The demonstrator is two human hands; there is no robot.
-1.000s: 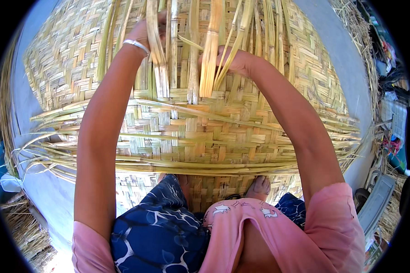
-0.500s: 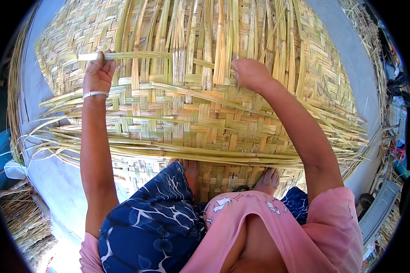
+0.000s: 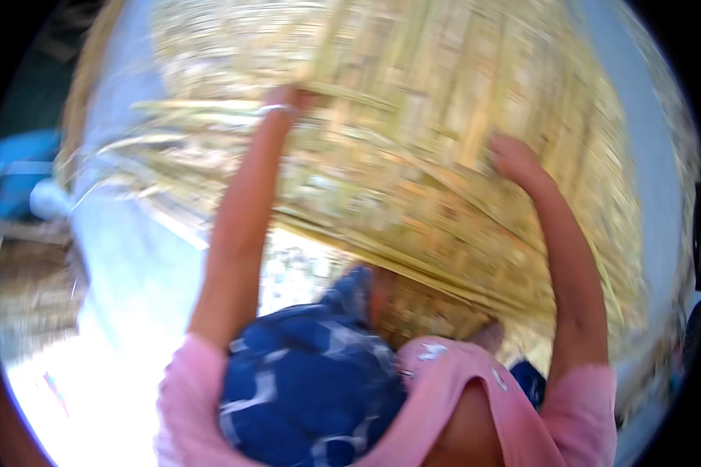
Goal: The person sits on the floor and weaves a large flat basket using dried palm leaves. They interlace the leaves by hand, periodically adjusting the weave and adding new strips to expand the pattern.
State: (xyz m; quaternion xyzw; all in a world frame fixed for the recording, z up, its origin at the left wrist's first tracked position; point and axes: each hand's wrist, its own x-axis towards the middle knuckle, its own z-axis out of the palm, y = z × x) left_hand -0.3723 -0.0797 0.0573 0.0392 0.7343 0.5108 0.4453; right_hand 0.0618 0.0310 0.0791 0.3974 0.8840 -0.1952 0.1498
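The whole picture is smeared by motion. My left hand is closed around a pale green flat plant strip, which lies crosswise over the lengthwise strips of a large woven mat. Part of the strip appears to run out on the left of the hand as well. To the right, my right hand is a loose fist low over the lengthwise strips. Whatever its fingers hold is hidden and blurred.
A bundle of long loose strips crosses the mat in front of my feet. Loose strip ends fan out at the left over the grey floor. A blue object stands at the far left.
The view has swung, so the mat sits further right and tilted. My left hand has come rightward along the strip, closer to my right hand. My right hand stays a fist.
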